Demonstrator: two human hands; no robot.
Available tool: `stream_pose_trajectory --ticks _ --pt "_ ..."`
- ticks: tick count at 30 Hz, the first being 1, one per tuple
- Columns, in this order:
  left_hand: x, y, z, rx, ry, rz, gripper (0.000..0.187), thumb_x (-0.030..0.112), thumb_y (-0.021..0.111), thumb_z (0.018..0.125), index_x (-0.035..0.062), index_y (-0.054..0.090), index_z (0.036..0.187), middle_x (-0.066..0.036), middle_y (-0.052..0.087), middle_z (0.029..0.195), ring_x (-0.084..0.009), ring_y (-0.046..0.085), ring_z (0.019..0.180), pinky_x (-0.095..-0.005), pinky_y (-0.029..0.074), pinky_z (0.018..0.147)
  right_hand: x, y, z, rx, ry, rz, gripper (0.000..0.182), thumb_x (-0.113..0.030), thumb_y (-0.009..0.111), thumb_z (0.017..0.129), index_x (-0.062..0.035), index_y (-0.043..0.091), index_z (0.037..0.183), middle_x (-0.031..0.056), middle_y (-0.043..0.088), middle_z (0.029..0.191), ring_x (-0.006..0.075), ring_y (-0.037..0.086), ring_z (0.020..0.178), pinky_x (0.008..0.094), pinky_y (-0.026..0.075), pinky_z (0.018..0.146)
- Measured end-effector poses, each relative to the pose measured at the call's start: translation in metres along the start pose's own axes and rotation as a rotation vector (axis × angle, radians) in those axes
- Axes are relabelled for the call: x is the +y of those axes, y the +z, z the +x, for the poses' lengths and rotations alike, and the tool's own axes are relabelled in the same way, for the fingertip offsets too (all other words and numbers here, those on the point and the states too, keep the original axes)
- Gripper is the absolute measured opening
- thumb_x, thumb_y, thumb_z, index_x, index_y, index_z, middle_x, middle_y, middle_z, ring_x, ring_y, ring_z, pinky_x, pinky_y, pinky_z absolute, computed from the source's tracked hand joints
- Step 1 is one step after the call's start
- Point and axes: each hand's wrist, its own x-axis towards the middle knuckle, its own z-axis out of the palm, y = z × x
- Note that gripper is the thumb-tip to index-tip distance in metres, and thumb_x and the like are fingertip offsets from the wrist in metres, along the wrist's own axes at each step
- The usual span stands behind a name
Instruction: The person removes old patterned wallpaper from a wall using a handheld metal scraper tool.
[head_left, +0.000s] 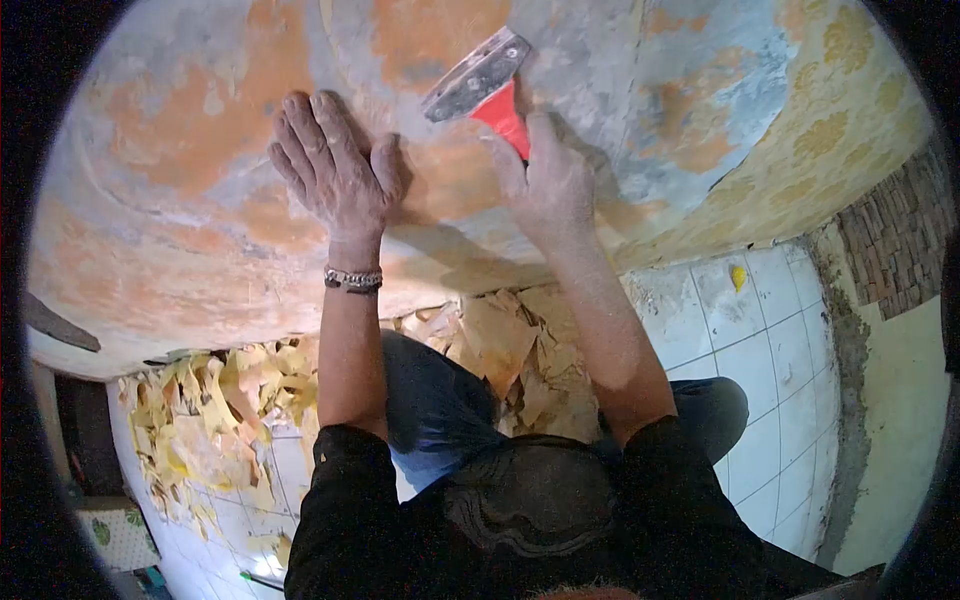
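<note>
My right hand (555, 190) is wrapped round the handle of a red scraper (500, 112), whose wide grey metal blade (478, 75) points up and left against the wall. Dust coats the fingers and forearm. My left hand (335, 170) lies on the wall (440, 170) with the fingers stretched upward and the thumb out to the side. A chain bracelet (353, 279) circles that wrist. Around both hands the wall is patchy orange and grey, stripped of its covering. To the right, yellow patterned wallpaper (815, 150) still covers the surface, with a ragged edge beside the bare part.
Torn wallpaper strips (215, 410) lie heaped along the foot of the wall, and more scraps (510, 345) sit between my knees. White floor tiles (765, 370) extend to the right, with a small yellow scrap (738, 277) on them. Brick-patterned facing (900, 235) borders the far right.
</note>
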Motion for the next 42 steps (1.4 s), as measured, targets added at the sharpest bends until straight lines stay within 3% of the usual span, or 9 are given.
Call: stream_pose_trajectory --ticks 7,13,16,22,31,37,39,41,42 --pt "-0.006 0.002 -0.011 -0.001 -0.026 -0.021 0.077 0.054 0.043 0.093 0.0021 0.029 0.147 -0.021 0.023 0.153 -0.0399 0.019 0.142 -0.0541 0.008 0.115 0.13 0.085 -0.136 -0.099 0.133 -0.128 0.045 -0.044 0.056 0.091 -0.005 0.054 0.114 0.026 0.064 0.086 0.0434 0.064 0.079 0.0514 0.049 0.067" --pt "0.004 0.015 -0.059 -0.162 0.212 -0.059 0.08 0.06 0.046 0.089 0.0089 0.029 0.148 -0.015 0.026 0.154 -0.0324 0.02 0.143 -0.0535 0.011 0.114 0.191 0.108 -0.224 -0.437 0.689 -0.155 0.059 -0.054 0.046 0.093 -0.0008 0.053 0.118 0.0282 0.063 0.097 0.0464 0.06 0.092 0.0535 0.046 0.079" --pt "0.023 0.018 -0.095 -0.574 0.559 -0.049 0.066 0.04 0.05 0.093 0.0168 0.027 0.15 -0.005 0.025 0.156 -0.0203 0.02 0.144 -0.0452 0.017 0.117 0.207 0.1 -0.235 -0.425 0.771 -0.113 0.065 -0.057 0.045 0.093 0.0014 0.05 0.121 0.0284 0.062 0.104 0.0445 0.059 0.098 0.052 0.045 0.083" --pt "0.048 0.038 -0.159 -0.42 1.009 0.144 0.064 0.023 0.042 0.093 0.0156 0.017 0.152 -0.001 0.017 0.158 -0.0174 0.016 0.145 -0.0364 0.012 0.121 0.213 0.083 -0.236 0.006 0.882 0.12 0.07 -0.058 0.046 0.093 0.0039 0.049 0.125 0.0287 0.055 0.121 0.0443 0.052 0.114 0.0477 0.04 0.094" --pt "0.073 0.049 -0.203 -0.745 1.107 0.093 0.067 0.023 0.038 0.096 0.0134 0.003 0.153 0.0 0.004 0.16 -0.0151 0.006 0.146 -0.0321 0.009 0.121 0.242 0.094 -0.248 0.113 0.902 0.072 0.071 -0.055 0.048 0.093 0.0044 0.045 0.131 0.028 0.055 0.124 0.041 0.051 0.117 0.0463 0.039 0.096" --pt "0.105 0.036 -0.295 -1.045 1.141 0.287 0.064 0.016 0.044 0.094 0.0107 0.016 0.152 -0.005 0.008 0.16 -0.021 0.013 0.146 -0.0324 0.013 0.12 0.258 0.087 -0.248 0.052 0.986 -0.002 0.066 -0.054 0.047 0.092 -0.0001 0.046 0.131 0.0261 0.06 0.113 0.0412 0.056 0.109 0.0457 0.041 0.091" --pt "0.114 0.014 -0.328 -1.079 1.074 0.156 0.061 0.015 0.044 0.094 0.0078 0.022 0.15 -0.009 0.013 0.159 -0.0258 0.018 0.144 -0.0377 0.018 0.119 0.256 0.087 -0.244 0.194 1.011 0.009 0.064 -0.053 0.047 0.092 0.0007 0.048 0.128 0.0261 0.061 0.109 0.0414 0.056 0.105 0.0459 0.041 0.089" --pt "0.124 -0.007 -0.342 -1.434 -0.463 -0.433 0.064 0.017 0.052 0.091 0.004 0.025 0.148 -0.012 0.019 0.157 -0.0283 0.021 0.144 -0.0446 0.023 0.116 0.267 0.093 -0.249 0.147 1.037 0.068 0.063 -0.052 0.047 0.093 0.0021 0.048 0.126 0.0257 0.061 0.106 0.042 0.057 0.102 0.047 0.041 0.088" --pt "0.122 -0.005 -0.347 -1.445 -0.461 -0.426 0.064 0.017 0.052 0.091 0.004 0.025 0.148 -0.012 0.019 0.157 -0.0283 0.021 0.144 -0.0446 0.023 0.116 0.272 0.099 -0.254 0.111 1.057 0.122 0.062 -0.05 0.047 0.093 0.0035 0.048 0.125 0.0253 0.061 0.103 0.0427 0.057 0.1 0.0482 0.041 0.086"
